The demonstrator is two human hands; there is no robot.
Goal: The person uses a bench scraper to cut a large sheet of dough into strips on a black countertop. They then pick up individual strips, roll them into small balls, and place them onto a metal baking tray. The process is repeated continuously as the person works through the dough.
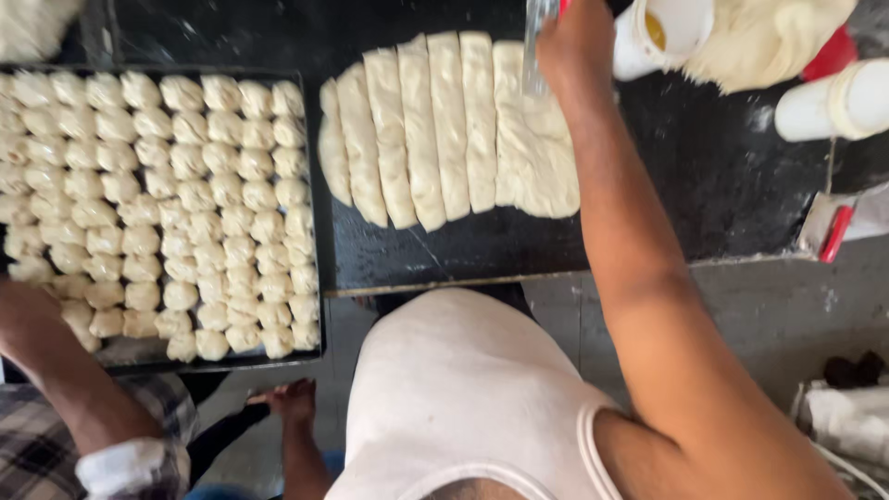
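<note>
The right arm stretches far across the dark tabletop (722, 176), its right hand (576, 42) closed around a metal scraper (535, 51) whose blade stands on the far edge of the flattened dough sheet (449, 130), already cut into long strips. The left hand (289, 400) hangs low near the body; whether it is open or closed, I cannot tell. To the left sits a dark tray (315, 231) packed with small dough pieces (167, 204), another person's plaid-sleeved arm (56, 389) at its near corner. White containers (833, 102) stand far right.
</note>
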